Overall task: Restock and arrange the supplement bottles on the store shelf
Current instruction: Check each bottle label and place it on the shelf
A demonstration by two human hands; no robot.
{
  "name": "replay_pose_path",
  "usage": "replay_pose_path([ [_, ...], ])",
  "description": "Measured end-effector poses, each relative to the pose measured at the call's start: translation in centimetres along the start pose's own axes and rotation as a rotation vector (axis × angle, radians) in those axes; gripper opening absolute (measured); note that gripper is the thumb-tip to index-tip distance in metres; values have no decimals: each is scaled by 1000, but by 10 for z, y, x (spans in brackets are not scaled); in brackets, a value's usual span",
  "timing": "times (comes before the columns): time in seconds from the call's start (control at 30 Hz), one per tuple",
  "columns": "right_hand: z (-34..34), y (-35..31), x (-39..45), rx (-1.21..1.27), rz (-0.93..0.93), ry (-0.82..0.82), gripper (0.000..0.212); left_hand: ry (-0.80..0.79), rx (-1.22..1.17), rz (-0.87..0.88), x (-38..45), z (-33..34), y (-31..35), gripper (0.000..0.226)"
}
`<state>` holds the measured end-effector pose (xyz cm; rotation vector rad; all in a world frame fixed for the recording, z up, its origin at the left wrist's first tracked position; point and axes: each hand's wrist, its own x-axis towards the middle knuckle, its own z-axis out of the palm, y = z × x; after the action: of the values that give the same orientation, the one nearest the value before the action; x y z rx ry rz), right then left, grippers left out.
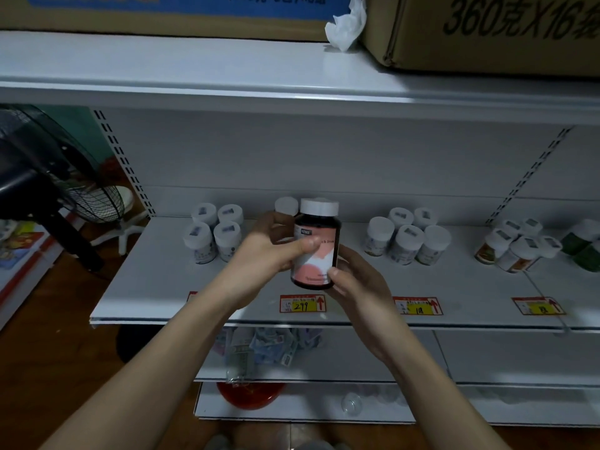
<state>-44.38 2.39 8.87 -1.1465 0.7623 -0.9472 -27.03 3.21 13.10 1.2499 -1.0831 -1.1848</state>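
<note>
Across the frame's middle runs the white shelf (156,287), bottle clusters along its back. At centre, the left hand (269,251) and right hand (354,280) both grasp a dark pink-labelled bottle (316,245), upright above the shelf front. Judging by this, placement comes next: setting it among the rear bottles.

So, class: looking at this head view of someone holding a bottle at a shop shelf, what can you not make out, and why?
- Label on the held bottle: the left hand thumb covers part of it, the rest is blurred.
- Bottle behind: mostly hidden by the hands and held bottle.
- Far right price tag: writing too blurred.
- Cardboard box: print cut off by the top and right edges.
</note>
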Motion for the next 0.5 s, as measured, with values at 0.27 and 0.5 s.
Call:
replay_pose_path([
  [0.27, 0, -5, -6, -473, -192, 304, 61, -64, 85, 40, -3, 15, 5, 60],
  [0.5, -11, -6, -14, 107, -49, 89, 42, -55, -192, -26, -6, 21, 0, 42],
])
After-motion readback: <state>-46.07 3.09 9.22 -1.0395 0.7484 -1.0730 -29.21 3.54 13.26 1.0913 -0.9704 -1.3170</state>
